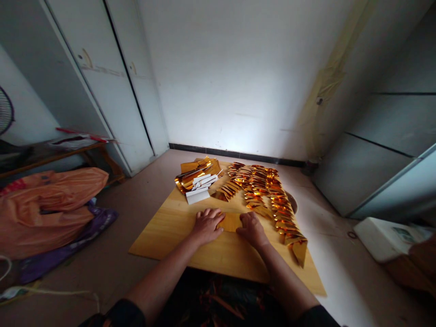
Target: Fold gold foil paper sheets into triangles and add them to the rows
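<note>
A small sheet of gold foil paper (231, 222) lies flat on the wooden board (163, 231) in front of me. My left hand (206, 226) grips its left edge, with the thumb toward me and the bent fingers at the far side. At the right edge, my right hand (252, 230) holds the same sheet with curled fingers. Beyond my hands, folded gold foil pieces (254, 181) stand in several close rows. A loose stack of gold foil sheets (189, 168) rests at the far left of the board, with white paper strips (198, 194) over its front.
Left of the board, an orange bag (51, 209) and a purple bag (68, 245) lie on the floor by a wooden bench (105, 156). White cabinets (102, 77) stand behind. A white box (384, 238) sits at the right, near a grey cabinet (371, 150).
</note>
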Available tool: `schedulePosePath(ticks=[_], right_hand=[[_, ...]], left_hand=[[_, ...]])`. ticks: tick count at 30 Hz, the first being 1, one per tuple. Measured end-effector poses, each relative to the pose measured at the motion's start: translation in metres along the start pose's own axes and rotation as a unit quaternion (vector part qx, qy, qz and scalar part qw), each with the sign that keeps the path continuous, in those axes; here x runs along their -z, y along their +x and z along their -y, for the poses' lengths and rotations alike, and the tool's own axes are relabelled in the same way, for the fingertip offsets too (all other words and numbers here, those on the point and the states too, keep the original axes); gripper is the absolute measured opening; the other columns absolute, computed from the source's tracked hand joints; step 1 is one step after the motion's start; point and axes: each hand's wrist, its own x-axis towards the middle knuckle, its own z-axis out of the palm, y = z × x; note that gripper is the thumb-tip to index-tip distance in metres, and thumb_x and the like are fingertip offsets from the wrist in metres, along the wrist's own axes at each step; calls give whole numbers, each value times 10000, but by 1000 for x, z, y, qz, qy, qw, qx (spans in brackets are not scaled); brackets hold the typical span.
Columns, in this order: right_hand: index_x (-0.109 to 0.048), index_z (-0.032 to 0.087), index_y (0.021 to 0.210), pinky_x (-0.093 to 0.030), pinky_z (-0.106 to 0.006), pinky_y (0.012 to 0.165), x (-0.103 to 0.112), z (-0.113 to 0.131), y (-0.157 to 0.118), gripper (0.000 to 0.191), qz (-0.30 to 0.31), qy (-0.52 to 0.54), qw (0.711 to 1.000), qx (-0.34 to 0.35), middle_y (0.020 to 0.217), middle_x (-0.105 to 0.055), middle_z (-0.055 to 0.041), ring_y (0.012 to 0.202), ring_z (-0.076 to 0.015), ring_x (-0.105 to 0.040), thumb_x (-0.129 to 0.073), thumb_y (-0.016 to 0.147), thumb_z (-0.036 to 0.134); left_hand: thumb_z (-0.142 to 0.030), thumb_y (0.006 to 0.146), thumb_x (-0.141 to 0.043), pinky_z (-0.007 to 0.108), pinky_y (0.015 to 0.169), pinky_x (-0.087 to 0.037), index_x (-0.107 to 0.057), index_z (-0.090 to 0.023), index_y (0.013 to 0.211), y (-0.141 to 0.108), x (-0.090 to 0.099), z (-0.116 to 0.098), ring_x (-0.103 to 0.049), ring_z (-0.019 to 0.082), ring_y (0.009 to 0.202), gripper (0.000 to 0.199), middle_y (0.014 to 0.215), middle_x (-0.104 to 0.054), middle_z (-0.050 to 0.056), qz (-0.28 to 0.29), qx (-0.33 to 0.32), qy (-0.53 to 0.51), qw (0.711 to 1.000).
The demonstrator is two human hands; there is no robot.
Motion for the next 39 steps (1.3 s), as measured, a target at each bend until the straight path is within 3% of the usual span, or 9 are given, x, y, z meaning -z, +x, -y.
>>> schedulePosePath(ticks=[5,12,16,22,26,30,33,35,39], right_hand=[[-658,159,1020,-471,-291,853,6,-7,0,419,-16,53,998,8,1019,-620,-79,927,-195,-596,-600,610,93],[-681,130,1021,-498,-318,850,11,-11,0,371,-15,66,997,48,989,-651,-108,926,-207,-618,-541,679,89],[-665,167,1058,-496,-325,876,9,-15,-2,374,-20,83,994,72,1070,-624,-96,969,-203,-608,-572,700,120],[-602,248,1168,-419,-377,1002,8,-20,-14,487,1,84,987,138,1340,-475,-85,1225,-221,-477,-615,697,125],[-571,222,1218,-407,-372,1003,14,-17,-20,554,27,50,984,167,1384,-432,-109,1219,-221,-463,-582,685,71],[-610,215,1166,-403,-392,971,18,-9,-21,436,38,-21,979,198,1385,-436,-118,1170,-254,-465,-656,733,227],[-640,249,1111,-388,-385,948,14,-3,-19,293,21,-81,974,209,1344,-496,-92,1145,-251,-461,-616,821,290],[-664,254,1037,-379,-344,926,9,-2,-15,191,3,-98,974,206,1211,-591,-76,1080,-217,-488,-541,891,263],[-682,222,855,-372,-281,863,3,-3,-9,228,-2,-80,975,209,906,-665,-45,915,-170,-536,-473,944,244]], left_hand=[[-315,831,-494,477,984,-327,-467,-371,1333,2,2,6,-406,275,1220,506,1437,-431,12,38,-5,0,999],[-195,799,-425,490,1036,-284,-426,-351,1368,4,9,9,-340,260,1303,590,1477,-382,20,86,-20,-14,996],[-201,791,-443,480,1032,-288,-445,-368,1352,4,9,8,-361,260,1286,585,1457,-407,12,75,-12,-15,997],[-477,742,-614,481,1018,-301,-489,-339,1320,3,7,7,-385,305,1250,608,1422,-435,41,45,-23,-17,999],[-487,747,-640,472,1005,-308,-530,-319,1275,3,5,7,-419,288,1212,565,1368,-488,42,8,-38,-12,999],[-512,765,-637,465,1000,-305,-580,-308,1214,5,3,4,-428,283,1187,497,1319,-526,47,-22,-37,-11,999],[-526,792,-613,462,1001,-295,-630,-292,1122,6,5,0,-431,275,1181,405,1261,-563,48,-42,-41,-17,998],[-521,803,-605,455,992,-296,-649,-278,1075,7,7,-3,-442,268,1164,367,1215,-588,49,-55,-48,-22,997],[-493,798,-622,446,958,-316,-652,-267,1074,5,7,-6,-475,260,1110,358,1183,-613,56,-82,-46,-36,995]])
